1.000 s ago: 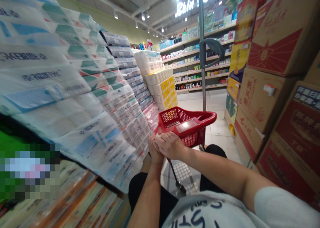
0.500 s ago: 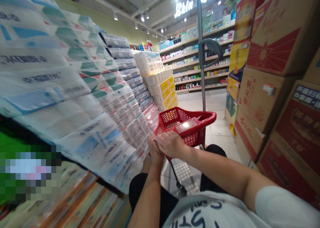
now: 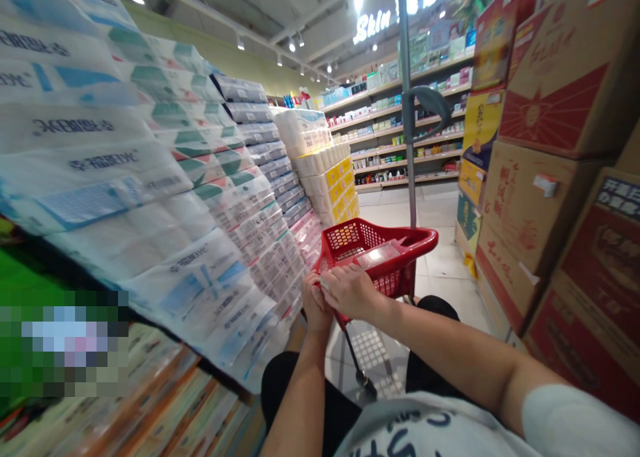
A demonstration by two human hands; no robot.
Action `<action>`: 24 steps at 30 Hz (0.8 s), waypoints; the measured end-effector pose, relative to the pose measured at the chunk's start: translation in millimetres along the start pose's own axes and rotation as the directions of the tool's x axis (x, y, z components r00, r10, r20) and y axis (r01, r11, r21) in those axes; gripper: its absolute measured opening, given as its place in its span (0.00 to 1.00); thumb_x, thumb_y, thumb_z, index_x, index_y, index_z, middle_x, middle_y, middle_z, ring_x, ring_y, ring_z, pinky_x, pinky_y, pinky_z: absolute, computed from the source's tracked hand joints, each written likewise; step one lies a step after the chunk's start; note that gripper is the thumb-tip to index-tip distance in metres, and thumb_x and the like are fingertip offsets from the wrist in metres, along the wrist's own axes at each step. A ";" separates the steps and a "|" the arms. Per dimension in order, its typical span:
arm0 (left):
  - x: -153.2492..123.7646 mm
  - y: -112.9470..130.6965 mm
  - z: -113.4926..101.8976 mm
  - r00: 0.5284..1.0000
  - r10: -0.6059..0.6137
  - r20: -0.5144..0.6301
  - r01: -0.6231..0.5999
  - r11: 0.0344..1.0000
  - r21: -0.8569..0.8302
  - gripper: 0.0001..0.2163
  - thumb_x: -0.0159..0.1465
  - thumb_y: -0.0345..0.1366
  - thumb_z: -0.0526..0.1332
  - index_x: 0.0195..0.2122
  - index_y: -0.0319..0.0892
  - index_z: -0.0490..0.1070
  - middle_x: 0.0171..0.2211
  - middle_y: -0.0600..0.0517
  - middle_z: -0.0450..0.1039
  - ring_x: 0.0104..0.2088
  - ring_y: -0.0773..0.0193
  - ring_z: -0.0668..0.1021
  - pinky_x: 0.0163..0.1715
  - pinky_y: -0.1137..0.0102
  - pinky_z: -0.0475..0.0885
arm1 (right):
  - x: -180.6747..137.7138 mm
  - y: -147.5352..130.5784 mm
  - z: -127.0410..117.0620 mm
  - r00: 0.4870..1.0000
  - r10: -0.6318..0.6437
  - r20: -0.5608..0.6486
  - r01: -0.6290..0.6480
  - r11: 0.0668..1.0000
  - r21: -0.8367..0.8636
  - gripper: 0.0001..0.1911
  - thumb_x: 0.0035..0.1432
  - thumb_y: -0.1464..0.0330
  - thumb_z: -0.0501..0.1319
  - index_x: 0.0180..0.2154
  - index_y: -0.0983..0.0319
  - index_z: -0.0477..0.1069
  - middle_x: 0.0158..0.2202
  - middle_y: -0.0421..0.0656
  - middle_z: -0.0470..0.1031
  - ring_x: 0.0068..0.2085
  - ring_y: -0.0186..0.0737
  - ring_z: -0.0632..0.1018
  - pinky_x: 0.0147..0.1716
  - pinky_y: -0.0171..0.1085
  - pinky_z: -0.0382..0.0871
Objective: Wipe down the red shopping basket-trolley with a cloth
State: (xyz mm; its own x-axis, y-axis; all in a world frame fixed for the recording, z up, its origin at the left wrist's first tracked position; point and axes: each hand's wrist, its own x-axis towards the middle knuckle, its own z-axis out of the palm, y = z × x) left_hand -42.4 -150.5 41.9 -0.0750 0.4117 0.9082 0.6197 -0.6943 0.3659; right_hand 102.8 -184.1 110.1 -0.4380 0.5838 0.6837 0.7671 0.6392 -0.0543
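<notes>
A red plastic shopping basket [image 3: 373, 243] on wheels stands in the aisle in front of me, with a grey pole handle [image 3: 409, 110] rising from it. My left hand [image 3: 315, 305] and my right hand [image 3: 350, 290] are clasped together at the basket's near rim. Their fingers are closed around something small and pale that I cannot make out. A flat reddish packet [image 3: 383, 253] lies inside the basket near the rim.
Stacked packs of toilet paper [image 3: 200, 177] wall the left side of the aisle. Large cardboard cartons [image 3: 550, 143] are piled on the right. Shelves of small goods [image 3: 395, 137] cross the far end under a lit "Skin" sign. Tiled floor [image 3: 435, 257] runs ahead.
The view has shifted slightly down and to the right, so the basket and hands sit a little lower. The hands remain clasped at the rim.
</notes>
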 end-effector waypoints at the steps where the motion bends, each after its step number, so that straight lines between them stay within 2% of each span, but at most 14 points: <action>1: 0.9 1.9 0.5 1.000 0.007 0.004 -0.007 1.000 -0.005 0.14 0.70 0.40 0.41 0.39 0.42 0.64 0.41 0.46 0.68 0.48 0.59 0.71 0.50 0.57 0.67 | 7.2 -1.6 -3.8 0.995 0.090 0.051 -0.089 0.996 -0.008 0.13 0.64 0.62 0.53 0.41 0.62 0.71 0.35 0.46 0.75 0.37 0.42 0.75 0.41 0.40 0.62; 2: 1.6 4.0 0.9 1.000 0.013 0.010 -0.013 1.000 -0.008 0.14 0.70 0.39 0.41 0.39 0.42 0.64 0.40 0.46 0.68 0.48 0.59 0.71 0.50 0.57 0.67 | 13.7 -2.8 -7.0 0.984 0.151 0.090 -0.149 0.989 -0.022 0.13 0.64 0.62 0.52 0.38 0.63 0.71 0.33 0.46 0.75 0.35 0.41 0.75 0.40 0.40 0.62; 4: 2.2 7.7 0.9 1.000 0.020 0.023 -0.020 1.000 -0.011 0.13 0.70 0.38 0.41 0.39 0.42 0.63 0.40 0.46 0.67 0.48 0.59 0.70 0.50 0.57 0.67 | 22.2 -3.3 -10.6 0.972 0.196 0.132 -0.191 0.980 -0.051 0.14 0.64 0.64 0.51 0.34 0.63 0.71 0.31 0.46 0.75 0.33 0.41 0.75 0.38 0.40 0.62; 7: 1.0 9.6 -0.3 0.999 0.035 0.032 -0.035 0.999 -0.013 0.12 0.70 0.37 0.42 0.39 0.42 0.63 0.40 0.46 0.67 0.48 0.59 0.70 0.50 0.58 0.67 | 19.3 0.2 -8.1 0.982 0.151 0.110 -0.146 0.988 -0.057 0.14 0.64 0.65 0.51 0.32 0.63 0.71 0.30 0.46 0.75 0.32 0.42 0.75 0.38 0.41 0.62; 10: -1.3 6.6 -1.3 0.998 0.057 0.015 -0.057 0.998 0.005 0.13 0.70 0.38 0.41 0.39 0.42 0.63 0.39 0.47 0.68 0.48 0.59 0.71 0.50 0.58 0.67 | 2.0 6.4 0.0 0.999 -0.033 0.000 0.033 0.999 -0.020 0.12 0.65 0.65 0.52 0.38 0.62 0.72 0.35 0.46 0.75 0.36 0.42 0.74 0.40 0.41 0.62; 13: -2.7 2.6 -1.9 0.999 0.047 -0.007 -0.047 0.999 0.016 0.14 0.70 0.38 0.40 0.41 0.42 0.63 0.40 0.46 0.68 0.48 0.59 0.71 0.51 0.58 0.67 | -14.8 11.0 6.3 0.958 -0.255 -0.128 0.256 0.967 -0.010 0.12 0.65 0.66 0.52 0.47 0.60 0.70 0.44 0.47 0.73 0.44 0.42 0.72 0.46 0.41 0.61; 15: -2.3 1.6 -2.4 1.000 0.022 -0.008 -0.022 1.000 0.015 0.14 0.70 0.39 0.40 0.41 0.42 0.63 0.40 0.46 0.67 0.49 0.59 0.70 0.51 0.58 0.67 | -17.7 11.5 6.3 0.942 -0.297 -0.155 0.300 0.954 -0.007 0.13 0.65 0.67 0.53 0.49 0.59 0.69 0.47 0.48 0.72 0.47 0.43 0.71 0.48 0.42 0.60; 17: -1.2 2.8 -3.3 1.000 0.002 0.006 -0.002 1.000 0.008 0.14 0.70 0.40 0.40 0.39 0.43 0.63 0.39 0.47 0.67 0.48 0.59 0.71 0.51 0.58 0.67 | -12.2 10.4 2.8 0.968 -0.225 -0.107 0.227 0.974 0.008 0.12 0.65 0.66 0.53 0.47 0.61 0.70 0.43 0.47 0.73 0.44 0.42 0.72 0.46 0.42 0.61; 19: 0.3 5.5 -4.2 1.000 -0.013 0.020 0.013 1.000 -0.006 0.15 0.70 0.42 0.40 0.37 0.43 0.62 0.38 0.47 0.67 0.47 0.60 0.71 0.51 0.58 0.67 | -1.1 8.9 -2.5 0.997 -0.073 -0.008 0.074 0.997 0.006 0.11 0.65 0.65 0.52 0.40 0.61 0.71 0.36 0.46 0.74 0.39 0.41 0.73 0.43 0.41 0.62; 21: 1.5 8.8 -5.1 0.999 -0.027 0.032 0.028 0.999 -0.019 0.15 0.70 0.42 0.40 0.36 0.44 0.62 0.38 0.47 0.66 0.46 0.60 0.71 0.51 0.58 0.67 | 10.5 8.2 -7.7 0.994 0.063 0.089 -0.062 0.998 -0.017 0.12 0.65 0.65 0.52 0.35 0.62 0.71 0.33 0.45 0.74 0.35 0.41 0.74 0.41 0.40 0.62; 24: 1.6 12.8 -6.4 0.998 -0.036 0.045 0.037 0.999 -0.018 0.15 0.70 0.42 0.40 0.37 0.44 0.62 0.39 0.47 0.66 0.46 0.60 0.70 0.51 0.57 0.66 | 20.4 8.5 -12.6 0.981 0.111 0.158 -0.105 0.993 -0.046 0.12 0.64 0.64 0.52 0.35 0.62 0.70 0.34 0.46 0.76 0.35 0.41 0.75 0.41 0.40 0.62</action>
State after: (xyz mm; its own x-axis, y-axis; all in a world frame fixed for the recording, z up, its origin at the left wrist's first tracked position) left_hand -39.6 -162.5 49.4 -0.0618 0.4627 0.8844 0.6025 -0.6891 0.4026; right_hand 106.2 -173.1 132.8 -0.4188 0.7231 0.5494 0.8297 0.5505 -0.0920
